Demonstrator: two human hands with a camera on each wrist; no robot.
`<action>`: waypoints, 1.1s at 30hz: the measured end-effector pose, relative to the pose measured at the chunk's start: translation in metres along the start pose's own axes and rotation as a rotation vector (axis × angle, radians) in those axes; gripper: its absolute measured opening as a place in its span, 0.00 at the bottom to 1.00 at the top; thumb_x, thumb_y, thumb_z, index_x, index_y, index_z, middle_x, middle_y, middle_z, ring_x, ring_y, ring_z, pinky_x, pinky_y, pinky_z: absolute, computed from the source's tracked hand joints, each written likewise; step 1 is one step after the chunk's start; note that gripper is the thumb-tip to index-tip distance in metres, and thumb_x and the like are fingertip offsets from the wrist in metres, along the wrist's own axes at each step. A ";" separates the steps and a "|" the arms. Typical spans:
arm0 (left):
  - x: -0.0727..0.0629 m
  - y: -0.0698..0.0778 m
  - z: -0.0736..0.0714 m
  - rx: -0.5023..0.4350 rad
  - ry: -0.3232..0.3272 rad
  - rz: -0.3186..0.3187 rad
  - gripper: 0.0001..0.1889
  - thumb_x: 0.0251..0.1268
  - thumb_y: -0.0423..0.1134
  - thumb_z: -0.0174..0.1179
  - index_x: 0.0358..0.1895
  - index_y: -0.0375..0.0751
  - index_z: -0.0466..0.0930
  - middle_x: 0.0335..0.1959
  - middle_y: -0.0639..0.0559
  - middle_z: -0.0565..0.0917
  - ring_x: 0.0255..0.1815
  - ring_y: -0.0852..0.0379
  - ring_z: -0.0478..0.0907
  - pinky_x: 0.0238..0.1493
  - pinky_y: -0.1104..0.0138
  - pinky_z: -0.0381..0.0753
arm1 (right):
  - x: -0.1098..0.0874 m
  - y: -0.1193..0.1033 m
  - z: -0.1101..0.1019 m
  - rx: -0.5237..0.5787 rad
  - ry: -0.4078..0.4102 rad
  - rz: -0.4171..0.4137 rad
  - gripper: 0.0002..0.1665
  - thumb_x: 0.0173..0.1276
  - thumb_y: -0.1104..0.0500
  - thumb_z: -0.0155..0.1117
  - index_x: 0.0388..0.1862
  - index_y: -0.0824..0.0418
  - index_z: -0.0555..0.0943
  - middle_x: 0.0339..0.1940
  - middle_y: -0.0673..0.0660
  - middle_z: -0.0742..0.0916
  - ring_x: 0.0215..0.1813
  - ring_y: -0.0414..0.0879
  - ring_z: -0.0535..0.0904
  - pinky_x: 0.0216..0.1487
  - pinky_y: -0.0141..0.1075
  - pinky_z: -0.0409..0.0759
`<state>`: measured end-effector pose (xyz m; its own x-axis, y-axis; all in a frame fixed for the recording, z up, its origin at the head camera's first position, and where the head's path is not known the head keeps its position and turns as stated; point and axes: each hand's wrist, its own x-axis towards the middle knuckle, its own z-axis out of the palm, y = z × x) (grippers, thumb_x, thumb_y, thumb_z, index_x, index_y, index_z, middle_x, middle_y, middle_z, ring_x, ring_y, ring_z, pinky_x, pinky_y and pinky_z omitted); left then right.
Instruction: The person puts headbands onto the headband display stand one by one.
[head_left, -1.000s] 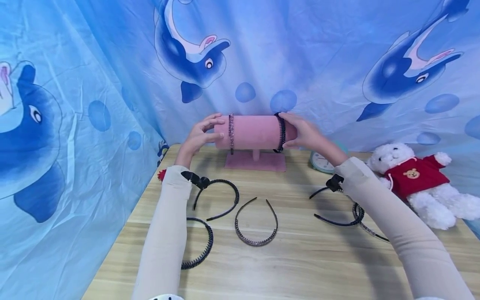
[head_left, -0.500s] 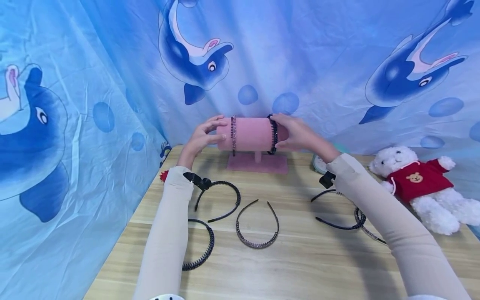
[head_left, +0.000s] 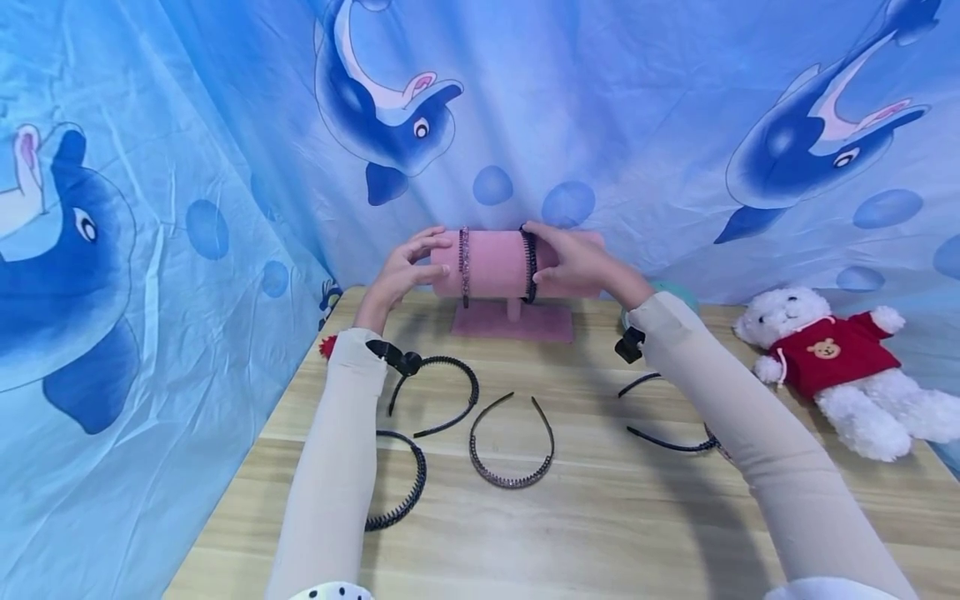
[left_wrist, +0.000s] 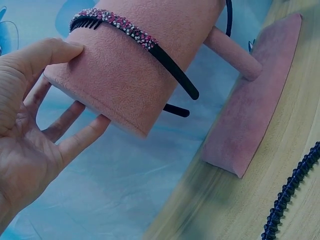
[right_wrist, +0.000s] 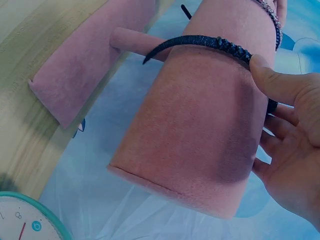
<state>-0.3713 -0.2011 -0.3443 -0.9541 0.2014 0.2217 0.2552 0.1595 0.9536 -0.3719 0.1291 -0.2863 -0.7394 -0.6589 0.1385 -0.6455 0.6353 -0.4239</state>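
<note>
A pink plush headband stand (head_left: 495, 265), a horizontal roll on a post and flat base, stands at the back of the table. My left hand (head_left: 405, 271) grips the roll's left end, its thumb (left_wrist: 70, 51) on the front and its fingers around the end. Close by, a headband with pink and silver stones (left_wrist: 125, 27) arches over the roll. Right of the roll's middle sits a black beaded headband (head_left: 529, 267). My right hand (head_left: 581, 258) holds this one, thumb (right_wrist: 260, 65) at its front and fingers behind the roll, partly hidden.
Several headbands lie on the wooden table (head_left: 570, 542): a stone-set one (head_left: 512, 482) in the middle, dark ones (head_left: 474, 392) at left, others under the right forearm. A green-rimmed clock (right_wrist: 50, 215) and a white teddy bear in red (head_left: 832, 354) are at right.
My right hand has slid the black headband leftward along the roll, from near the right end toward the middle. The left hand keeps its place on the left end.
</note>
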 end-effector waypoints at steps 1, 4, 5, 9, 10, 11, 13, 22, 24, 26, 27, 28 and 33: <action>0.000 0.001 0.000 0.003 0.002 0.001 0.25 0.60 0.27 0.69 0.63 0.41 0.80 0.77 0.64 0.67 0.76 0.50 0.67 0.65 0.57 0.83 | 0.001 0.000 -0.001 0.000 -0.007 -0.004 0.52 0.68 0.62 0.71 0.83 0.65 0.52 0.83 0.65 0.61 0.83 0.61 0.57 0.84 0.52 0.56; 0.001 0.002 0.000 0.011 0.002 -0.009 0.26 0.60 0.28 0.69 0.63 0.41 0.80 0.78 0.65 0.66 0.76 0.51 0.66 0.66 0.57 0.82 | 0.004 0.000 -0.002 0.000 -0.023 -0.022 0.51 0.69 0.61 0.70 0.82 0.67 0.51 0.83 0.66 0.60 0.83 0.61 0.55 0.85 0.51 0.55; 0.001 0.001 0.000 0.010 0.001 -0.013 0.26 0.60 0.28 0.69 0.64 0.41 0.80 0.78 0.65 0.66 0.76 0.51 0.66 0.66 0.57 0.82 | 0.005 0.000 -0.002 0.002 -0.029 -0.026 0.51 0.69 0.61 0.69 0.82 0.67 0.51 0.84 0.66 0.59 0.83 0.61 0.54 0.85 0.51 0.55; 0.002 -0.001 -0.001 -0.005 -0.006 -0.021 0.27 0.61 0.27 0.69 0.65 0.39 0.78 0.79 0.64 0.65 0.77 0.51 0.66 0.65 0.58 0.83 | 0.011 -0.002 -0.001 0.037 -0.044 -0.021 0.50 0.70 0.62 0.68 0.83 0.65 0.51 0.84 0.64 0.58 0.84 0.59 0.53 0.85 0.50 0.55; 0.002 -0.001 -0.002 -0.009 -0.008 -0.020 0.27 0.61 0.27 0.69 0.65 0.38 0.78 0.79 0.63 0.64 0.77 0.50 0.65 0.65 0.59 0.83 | 0.013 -0.002 0.000 0.047 -0.047 -0.017 0.50 0.70 0.62 0.68 0.83 0.65 0.51 0.84 0.64 0.58 0.84 0.59 0.53 0.85 0.50 0.55; 0.002 -0.002 -0.002 -0.010 -0.010 -0.021 0.27 0.61 0.27 0.69 0.66 0.38 0.78 0.79 0.62 0.64 0.77 0.50 0.65 0.64 0.59 0.83 | 0.014 -0.002 0.000 0.054 -0.048 -0.014 0.50 0.70 0.62 0.68 0.83 0.65 0.52 0.84 0.63 0.58 0.84 0.59 0.52 0.85 0.51 0.54; 0.002 -0.001 -0.003 -0.011 -0.017 -0.023 0.27 0.62 0.27 0.68 0.66 0.37 0.77 0.80 0.61 0.63 0.77 0.49 0.65 0.64 0.60 0.83 | 0.016 -0.002 0.000 0.066 -0.051 -0.001 0.50 0.70 0.62 0.68 0.83 0.63 0.52 0.84 0.62 0.59 0.84 0.59 0.52 0.85 0.51 0.53; -0.013 0.026 0.002 -0.004 -0.043 -0.043 0.26 0.61 0.26 0.68 0.64 0.37 0.78 0.80 0.58 0.64 0.77 0.47 0.65 0.64 0.57 0.84 | 0.024 -0.002 -0.003 0.091 -0.046 -0.002 0.49 0.68 0.61 0.71 0.82 0.63 0.56 0.83 0.62 0.63 0.83 0.59 0.55 0.85 0.53 0.54; -0.013 0.026 0.001 -0.004 -0.043 -0.043 0.26 0.61 0.26 0.68 0.65 0.37 0.78 0.80 0.59 0.64 0.77 0.47 0.65 0.64 0.57 0.84 | 0.026 -0.002 -0.004 0.088 -0.049 -0.004 0.49 0.67 0.61 0.71 0.82 0.62 0.57 0.82 0.63 0.64 0.82 0.60 0.57 0.84 0.53 0.56; -0.012 0.025 0.001 -0.001 -0.045 -0.040 0.26 0.61 0.26 0.68 0.65 0.37 0.78 0.80 0.59 0.64 0.77 0.48 0.65 0.64 0.57 0.84 | 0.028 -0.001 -0.006 0.090 -0.055 -0.002 0.48 0.68 0.61 0.71 0.82 0.61 0.58 0.82 0.63 0.65 0.82 0.60 0.57 0.84 0.53 0.57; -0.012 0.025 0.001 -0.001 -0.046 -0.038 0.27 0.61 0.26 0.68 0.65 0.37 0.78 0.80 0.59 0.64 0.77 0.48 0.65 0.64 0.57 0.83 | 0.030 0.000 -0.006 0.093 -0.059 -0.002 0.48 0.68 0.61 0.71 0.81 0.61 0.59 0.82 0.63 0.65 0.82 0.60 0.57 0.84 0.53 0.57; -0.012 0.025 0.001 0.000 -0.048 -0.036 0.27 0.61 0.26 0.68 0.65 0.36 0.78 0.80 0.58 0.64 0.78 0.47 0.65 0.64 0.57 0.83 | 0.031 0.000 -0.007 0.094 -0.063 0.002 0.48 0.68 0.60 0.71 0.81 0.61 0.59 0.82 0.63 0.65 0.83 0.59 0.57 0.84 0.53 0.57; -0.011 0.025 0.001 0.001 -0.052 -0.041 0.27 0.61 0.26 0.68 0.66 0.36 0.77 0.80 0.58 0.63 0.78 0.47 0.64 0.64 0.54 0.83 | 0.035 0.001 -0.008 0.106 -0.075 0.008 0.46 0.69 0.59 0.71 0.81 0.61 0.60 0.80 0.62 0.68 0.81 0.59 0.60 0.82 0.53 0.60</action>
<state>-0.3540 -0.1987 -0.3227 -0.9544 0.2443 0.1716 0.2162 0.1694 0.9615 -0.4002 0.1097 -0.2752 -0.7253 -0.6850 0.0687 -0.6128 0.5970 -0.5178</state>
